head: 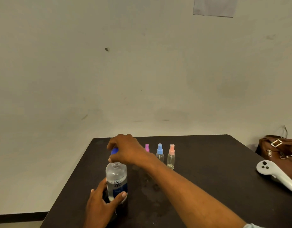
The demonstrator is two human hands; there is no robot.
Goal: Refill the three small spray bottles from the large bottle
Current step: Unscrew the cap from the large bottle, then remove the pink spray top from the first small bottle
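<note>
The large clear bottle (pixel 116 180) with a blue label stands upright on the dark table (pixel 207 162), its neck uncovered. My left hand (pixel 102 204) is wrapped around its lower part. Just above the neck, my right hand (pixel 125 150) pinches the blue cap (pixel 114 150), lifted off the bottle. Behind my right wrist stand three small spray bottles in a row: one with a purple top (pixel 147 148), mostly hidden by my hand, one with a blue top (pixel 159 153), and one with a pink top (pixel 171 157).
A white handheld controller (pixel 275 175) lies near the table's right edge. A brown bag (pixel 280 148) sits behind it at the far right. The wall rises just past the table's back edge; the table's left edge runs diagonally beside the large bottle.
</note>
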